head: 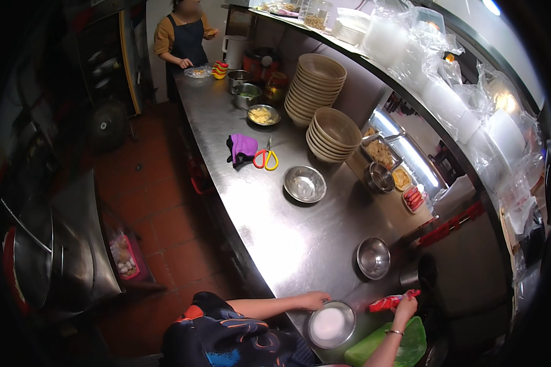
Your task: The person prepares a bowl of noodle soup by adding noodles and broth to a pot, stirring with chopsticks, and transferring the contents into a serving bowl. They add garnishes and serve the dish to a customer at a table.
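Observation:
My left hand (313,300) grips the rim of a metal bowl (351,323) at the near end of the steel counter. White powder or grains (328,323) are heaped inside that bowl. In my right hand (407,306) is a red plastic packet (385,303), pinched by its upper end. Below the right forearm sits a green plastic container (367,351) with some pale powder inside. A second metal bowl (373,258) stands beyond the packet, and a wider one (304,184) lies farther up the counter.
Scissors (267,158) and a purple cloth item (243,147) lie mid-counter. Stacked bowls (315,87) line the back, near a bowl of yellow food (263,115). Overhead runs a shelf of bagged containers (445,94). At the far end stands a person (188,41).

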{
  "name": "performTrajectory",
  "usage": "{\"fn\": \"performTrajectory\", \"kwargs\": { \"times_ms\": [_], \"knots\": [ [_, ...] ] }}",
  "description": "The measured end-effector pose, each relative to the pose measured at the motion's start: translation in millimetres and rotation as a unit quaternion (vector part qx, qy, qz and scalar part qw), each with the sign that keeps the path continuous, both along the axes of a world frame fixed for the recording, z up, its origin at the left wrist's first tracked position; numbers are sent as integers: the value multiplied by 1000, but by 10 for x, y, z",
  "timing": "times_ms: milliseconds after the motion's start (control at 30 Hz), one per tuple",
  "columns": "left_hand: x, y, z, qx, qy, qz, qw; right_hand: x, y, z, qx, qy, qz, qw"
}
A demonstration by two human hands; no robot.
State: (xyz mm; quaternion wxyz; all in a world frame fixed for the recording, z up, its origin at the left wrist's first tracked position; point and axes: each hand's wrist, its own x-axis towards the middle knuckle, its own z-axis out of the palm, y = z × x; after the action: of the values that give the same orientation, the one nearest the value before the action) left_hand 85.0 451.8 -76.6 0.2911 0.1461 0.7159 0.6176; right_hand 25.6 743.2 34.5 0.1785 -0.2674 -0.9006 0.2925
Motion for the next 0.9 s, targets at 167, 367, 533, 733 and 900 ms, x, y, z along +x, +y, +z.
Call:
{"fn": "performTrajectory", "kwargs": {
  "times_ms": [167, 367, 533, 733, 900],
  "knots": [
    [15, -114, 200, -10, -29, -14, 999, -43, -893, 54, 165, -120, 43, 978],
    [-92, -108, 241, 13, -92, -67, 993, 143, -1180, 381, 31, -125, 147, 981],
    [-277, -212, 56, -141, 58, -47, 987, 892, -970, 711, -7, 79, 161, 984],
    [-681, 146, 920, 11, 87, 1, 996, 2148, -466, 721, 151, 119, 24, 981],
    [-355, 1322, 1749, 140, 124, -132, 974, 2916, -354, 481, 189, 34, -32, 981]
  ]
}}
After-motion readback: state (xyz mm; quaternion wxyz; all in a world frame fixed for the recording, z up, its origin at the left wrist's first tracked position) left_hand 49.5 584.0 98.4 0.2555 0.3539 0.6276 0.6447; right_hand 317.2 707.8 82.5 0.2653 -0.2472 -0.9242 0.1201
